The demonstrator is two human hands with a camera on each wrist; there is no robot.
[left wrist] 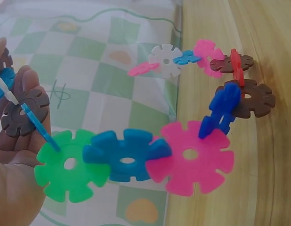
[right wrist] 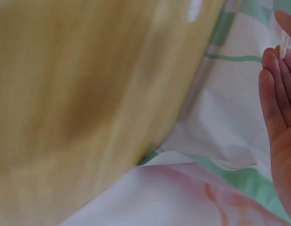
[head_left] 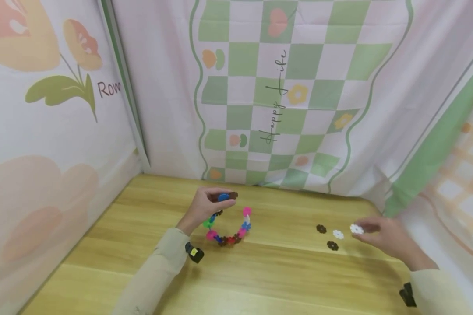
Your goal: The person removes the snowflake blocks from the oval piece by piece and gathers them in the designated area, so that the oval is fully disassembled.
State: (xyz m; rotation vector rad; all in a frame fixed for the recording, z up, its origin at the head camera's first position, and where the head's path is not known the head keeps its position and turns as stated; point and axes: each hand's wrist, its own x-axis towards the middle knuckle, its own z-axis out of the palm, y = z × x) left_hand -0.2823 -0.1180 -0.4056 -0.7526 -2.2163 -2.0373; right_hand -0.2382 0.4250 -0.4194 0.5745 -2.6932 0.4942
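Observation:
My left hand [head_left: 205,206] pinches one end of a chain of linked notched plastic discs [head_left: 231,240], holding it by a brown disc beside a blue one. In the left wrist view the chain curves round through a green disc [left wrist: 70,165], blue ones, a pink disc [left wrist: 190,154] and brown ones to a pink disc at its far end. At the right, my right hand [head_left: 392,239] pinches a white notched disc [head_left: 356,229] between thumb and fingers. Seen edge-on, that disc [right wrist: 283,46] shows at the fingertips in the right wrist view.
Two brown discs [head_left: 333,245] and a white disc [head_left: 338,234] lie loose on the wooden table [head_left: 276,271], just left of my right hand. A checked curtain [head_left: 268,162] hangs along the table's back edge. Printed cloth [head_left: 63,175] stands at the left side.

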